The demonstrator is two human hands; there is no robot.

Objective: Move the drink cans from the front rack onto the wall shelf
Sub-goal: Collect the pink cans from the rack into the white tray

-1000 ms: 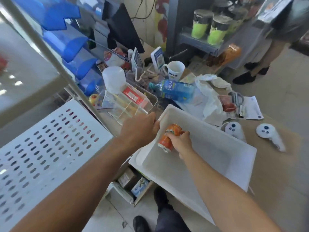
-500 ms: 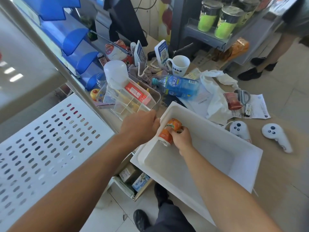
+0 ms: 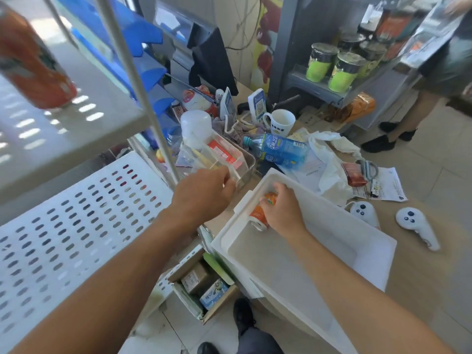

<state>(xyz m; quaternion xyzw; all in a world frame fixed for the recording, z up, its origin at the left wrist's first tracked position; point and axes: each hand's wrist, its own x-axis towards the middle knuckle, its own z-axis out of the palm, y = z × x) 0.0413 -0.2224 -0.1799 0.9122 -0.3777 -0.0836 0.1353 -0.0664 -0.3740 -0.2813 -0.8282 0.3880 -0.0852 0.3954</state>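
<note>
The perforated wall shelf [image 3: 76, 213] fills the left side, with one orange can [image 3: 30, 65] already standing on the tier above it. On the cluttered table [image 3: 434, 290], the white box [image 3: 370, 251] holds the other can [image 3: 260, 213], lying tilted against its near corner wall. The right hand [image 3: 283, 213] curls round that can from above. Half a second ago the left hand [image 3: 204, 195] sat at the box rim beside the can; now it has drawn back toward the shelf post, fingers loosely bent and holding nothing, so the right hand alone looks set to lift the can across.
</note>
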